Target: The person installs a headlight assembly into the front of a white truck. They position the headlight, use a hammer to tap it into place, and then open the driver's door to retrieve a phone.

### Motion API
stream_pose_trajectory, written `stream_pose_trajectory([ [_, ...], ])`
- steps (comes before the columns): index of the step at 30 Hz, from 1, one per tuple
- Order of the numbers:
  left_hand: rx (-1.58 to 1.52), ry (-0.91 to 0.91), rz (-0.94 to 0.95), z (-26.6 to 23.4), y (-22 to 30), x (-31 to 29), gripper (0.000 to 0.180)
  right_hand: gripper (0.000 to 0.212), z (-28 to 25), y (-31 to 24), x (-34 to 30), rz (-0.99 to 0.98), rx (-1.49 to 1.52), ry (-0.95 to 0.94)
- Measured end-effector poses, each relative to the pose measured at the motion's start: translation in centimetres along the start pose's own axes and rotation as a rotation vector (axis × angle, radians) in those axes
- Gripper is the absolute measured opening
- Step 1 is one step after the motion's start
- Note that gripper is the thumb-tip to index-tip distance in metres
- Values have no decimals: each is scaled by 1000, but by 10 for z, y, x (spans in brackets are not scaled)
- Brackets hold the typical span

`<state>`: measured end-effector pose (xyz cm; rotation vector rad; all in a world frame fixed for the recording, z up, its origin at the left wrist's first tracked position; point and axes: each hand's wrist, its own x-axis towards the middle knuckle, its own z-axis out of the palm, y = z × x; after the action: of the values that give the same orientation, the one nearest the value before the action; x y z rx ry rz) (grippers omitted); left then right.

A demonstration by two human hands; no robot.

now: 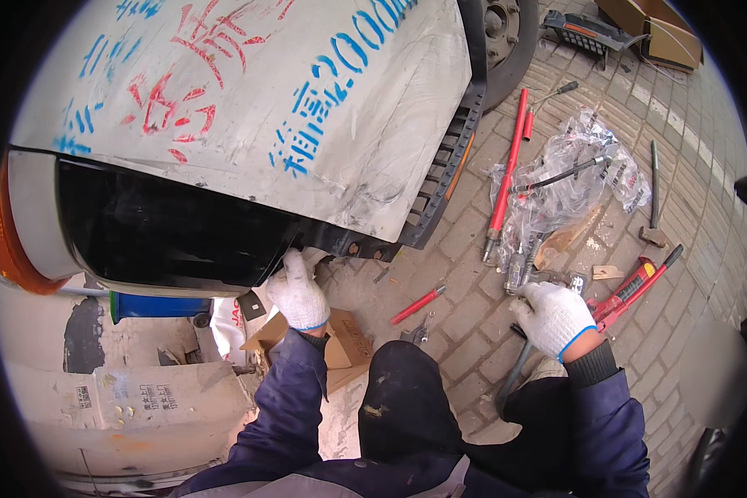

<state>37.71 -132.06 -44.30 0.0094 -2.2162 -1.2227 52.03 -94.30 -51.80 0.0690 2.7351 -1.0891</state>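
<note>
My left hand (pixel 297 297), in a white knit glove, is raised to the lower corner of a glossy black panel (pixel 174 224) on a white vehicle body (pixel 249 108). Its fingers are curled at the panel's edge, with the tips partly hidden. Over the paving, my right hand (pixel 549 317), gloved alike, has bent fingers beside a metal tool end (pixel 516 278). Whether it holds anything is hidden. A dark bar (pixel 513 378) slants down from below this hand. Just beyond it lies a red jack-like tool (pixel 627 295) with a black-tipped handle.
Clear plastic wrapping (pixel 568 183) and a long red rod (pixel 508 170) lie on the bricks. A shorter red rod (pixel 417 305) is nearer, by pliers-like metal (pixel 423 329). A hammer (pixel 654 235) rests farther right. An opened carton (pixel 347 342) stands below my left hand; a wheel (pixel 506 41) is beyond.
</note>
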Motion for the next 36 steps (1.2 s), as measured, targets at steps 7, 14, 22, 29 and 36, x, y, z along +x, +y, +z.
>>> stream_pose_trajectory([
  [7, 472, -424, 213, -36, 5, 7, 38, 35, 22, 29, -13, 311, 153, -108],
  [14, 659, -951, -276, -83, 81, -32, 62, 38, 59, -8, -109, 621, 410, 39],
  [22, 821, -2099, -160, -170, 217, -41, 60, 32, 33, 0, -283, 1006, 888, 365],
  [29, 745, -1759, 53, -137, 310, 20, 57, 33, 2, 68, -451, 1328, 813, 237],
  [36, 658, -1656, 287, -145, 380, 29, 54, 25, -62, 39, -460, 1374, 1149, 510],
])
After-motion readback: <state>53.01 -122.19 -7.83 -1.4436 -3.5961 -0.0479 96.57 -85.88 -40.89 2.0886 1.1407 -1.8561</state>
